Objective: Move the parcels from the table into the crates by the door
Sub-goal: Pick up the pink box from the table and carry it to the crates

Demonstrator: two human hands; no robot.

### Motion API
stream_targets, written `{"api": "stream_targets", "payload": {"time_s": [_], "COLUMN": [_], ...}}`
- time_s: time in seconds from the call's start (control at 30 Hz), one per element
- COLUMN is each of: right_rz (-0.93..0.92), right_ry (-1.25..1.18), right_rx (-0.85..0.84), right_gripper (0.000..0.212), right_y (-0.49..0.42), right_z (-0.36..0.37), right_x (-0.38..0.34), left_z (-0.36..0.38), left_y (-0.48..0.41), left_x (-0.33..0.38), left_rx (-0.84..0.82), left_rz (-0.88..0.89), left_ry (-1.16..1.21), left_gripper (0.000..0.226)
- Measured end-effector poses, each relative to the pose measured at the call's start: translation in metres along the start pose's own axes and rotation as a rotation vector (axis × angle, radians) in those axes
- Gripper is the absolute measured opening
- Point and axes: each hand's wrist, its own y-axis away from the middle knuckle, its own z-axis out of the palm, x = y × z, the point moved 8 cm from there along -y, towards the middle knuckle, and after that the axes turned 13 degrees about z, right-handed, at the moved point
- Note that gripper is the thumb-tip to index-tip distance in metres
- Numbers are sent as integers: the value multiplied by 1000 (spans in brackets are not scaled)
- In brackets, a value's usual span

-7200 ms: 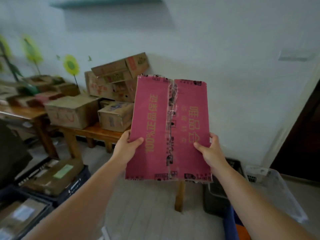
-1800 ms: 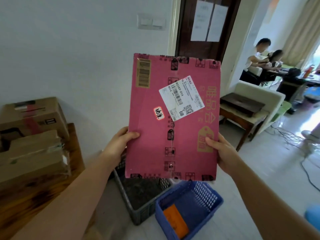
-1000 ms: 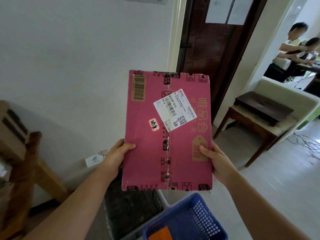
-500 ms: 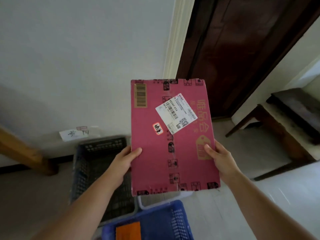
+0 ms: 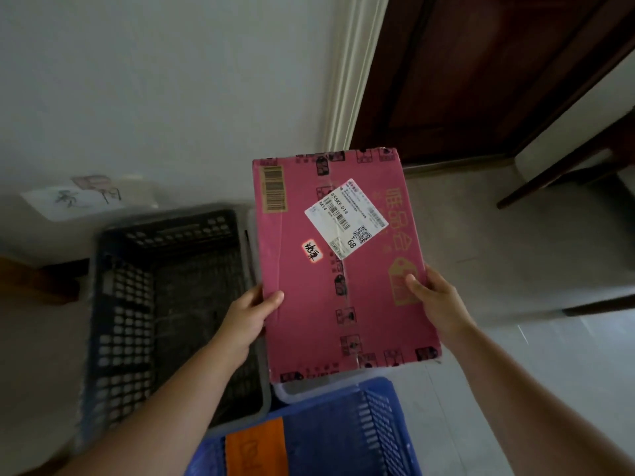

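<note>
I see the pink parcel [image 5: 302, 338] held in the air just right of the black crate [image 5: 165, 235], its left long edge overlapping that crate's right rim in my view. Its long axis runs away from me, the far short end leaning slightly towards the black crate. That far end, with the printed barcode [image 5: 273, 188], points at the wall and the door frame beyond the crate. The broad face is turned up to the camera and carries a white shipping label [image 5: 345, 221], stuck on askew.

The left hand [image 5: 247, 317] has its grip clamped on the long edge nearest the black crate, thumb on top and fingers hidden beneath. The right hand [image 5: 436, 304] is clamped on the opposite long edge the same way.

Nearer to me than the black crate, touching its right corner, sits a blue crate [image 5: 378, 424] with an orange item [image 5: 256, 448] inside. The dark door [image 5: 481, 80] stands beyond and right of the black crate.
</note>
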Motion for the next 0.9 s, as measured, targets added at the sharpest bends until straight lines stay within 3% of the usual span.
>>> {"api": "stream_targets", "payload": {"time_s": [0.23, 0.37, 0.53, 0.9], "right_rz": [60, 59, 33, 20], "right_ry": [33, 25, 38, 122], "right_rx": [21, 69, 57, 160], "right_gripper": [20, 18, 31, 40], "right_y": [-67, -96, -117, -157], "right_z": [23, 18, 22, 41], "right_x": [67, 78, 74, 118], "left_z": [-16, -13, -14, -19], "left_y": [-36, -60, -80, -95], "left_x": [-81, -93, -109, -139], "left_rx": [69, 62, 86, 169], "left_rz": [-91, -56, -78, -94], "left_ry": [-59, -89, -167, -699], "left_gripper": [35, 23, 16, 27]}}
